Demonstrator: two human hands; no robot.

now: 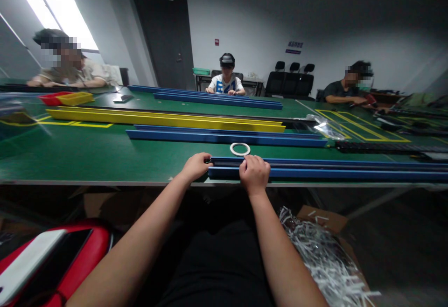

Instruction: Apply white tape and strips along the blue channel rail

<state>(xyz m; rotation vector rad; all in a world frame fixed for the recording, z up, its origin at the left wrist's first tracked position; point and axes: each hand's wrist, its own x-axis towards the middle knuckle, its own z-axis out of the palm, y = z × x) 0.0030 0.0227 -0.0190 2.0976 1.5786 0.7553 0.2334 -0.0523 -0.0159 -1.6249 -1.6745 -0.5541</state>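
A long blue rail [332,172] with a dark strip along its top lies along the near edge of the green table [87,153]. My left hand [196,165] is closed at the rail's left end, fingers curled against the tip of the dark strip. My right hand [254,174] is closed over the rail a little further right, knuckles up, gripping it. Just beyond my right hand a small white ring [240,149] lies flat on the table.
Further back lie another blue rail [224,136], a yellow rail [164,118] and more blue rails [217,98]. Red and yellow bins [66,97] stand far left. Three other people sit at the far side. A box of white shredded strips [322,255] sits under the table at right.
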